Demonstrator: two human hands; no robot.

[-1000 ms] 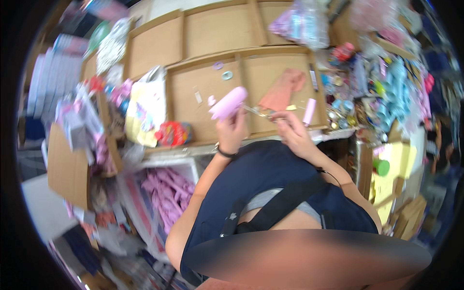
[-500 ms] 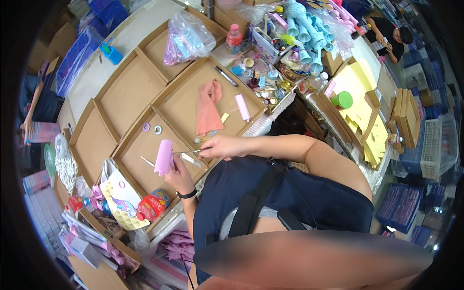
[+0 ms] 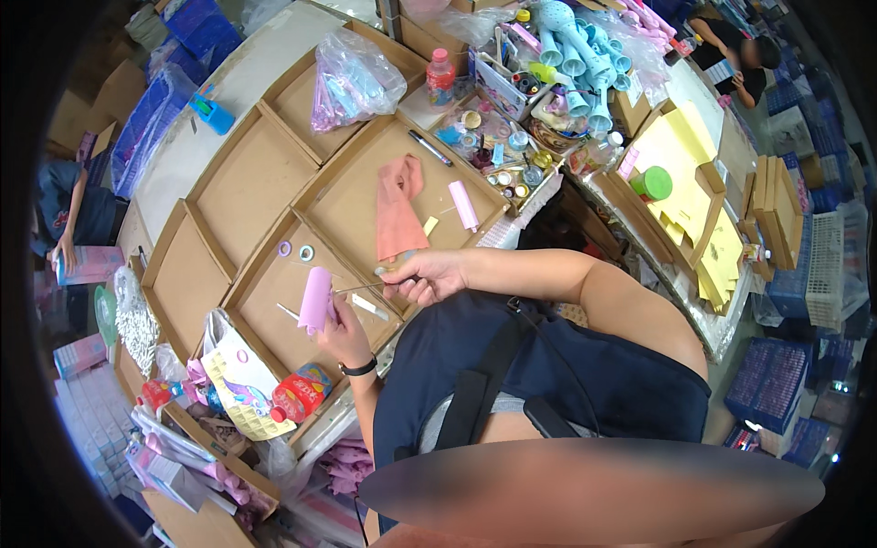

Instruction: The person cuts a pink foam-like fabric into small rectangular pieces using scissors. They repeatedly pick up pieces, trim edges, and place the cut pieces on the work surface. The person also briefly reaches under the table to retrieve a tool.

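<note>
My left hand [image 3: 344, 336] is closed around the lower side of a lilac plastic tube [image 3: 316, 300] with a notched end, holding it tilted above the tray. To its right, my right hand [image 3: 427, 276] pinches a thin, dark, stick-like tool [image 3: 362, 289]. The tool's tip points at the tube's side; whether it touches cannot be made out. A coral cloth [image 3: 399, 205] lies just beyond my right hand, beside a small yellow piece [image 3: 429, 225] and another lilac tube [image 3: 463, 205]. A white strip [image 3: 369, 307] lies below the tool.
The cardboard tray [image 3: 247, 164] has low dividers. Two small rings [image 3: 306, 253] and a marker [image 3: 429, 147] lie in it, with a bag of parts [image 3: 356, 78] at the back. Red bottles [image 3: 301, 393] and paint pots [image 3: 512, 183] stand around. Other people sit far left and far right.
The whole view has shifted slightly. My right hand has turned a little and its fingers have curled, while the tool stays against or near the tube. My left hand keeps its hold.
</note>
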